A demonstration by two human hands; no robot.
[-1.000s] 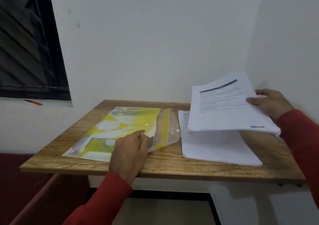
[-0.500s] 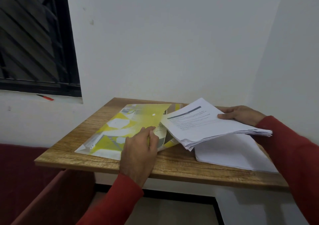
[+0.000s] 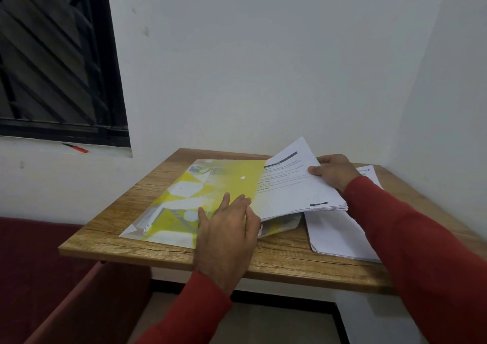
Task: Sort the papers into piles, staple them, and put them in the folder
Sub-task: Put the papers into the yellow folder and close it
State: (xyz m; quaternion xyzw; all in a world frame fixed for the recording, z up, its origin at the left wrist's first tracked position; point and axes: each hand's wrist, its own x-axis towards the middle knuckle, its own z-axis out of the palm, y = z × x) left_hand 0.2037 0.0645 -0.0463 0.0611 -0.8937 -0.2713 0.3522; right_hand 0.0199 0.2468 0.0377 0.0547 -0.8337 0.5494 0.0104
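A yellow and white plastic folder (image 3: 200, 198) lies on the left half of the wooden table (image 3: 284, 262). My left hand (image 3: 226, 227) pinches its front sheet at the open right edge and lifts it. My right hand (image 3: 333, 171) grips the far right side of a thick stack of printed papers (image 3: 292, 188). The stack's left edge sits inside the folder's mouth, under the lifted sheet. A second pile of white papers (image 3: 334, 233) rests flat on the table beneath and to the right of the held stack.
The table stands in a corner, with white walls behind and to the right. A dark barred window (image 3: 52, 53) is at the left, and a red pen (image 3: 76, 148) lies on its sill. A dark red seat (image 3: 34, 251) is below the table's left side.
My right hand has carried the stack down and leftward from above the right pile into the folder's opening. My left hand has raised the folder's front sheet.
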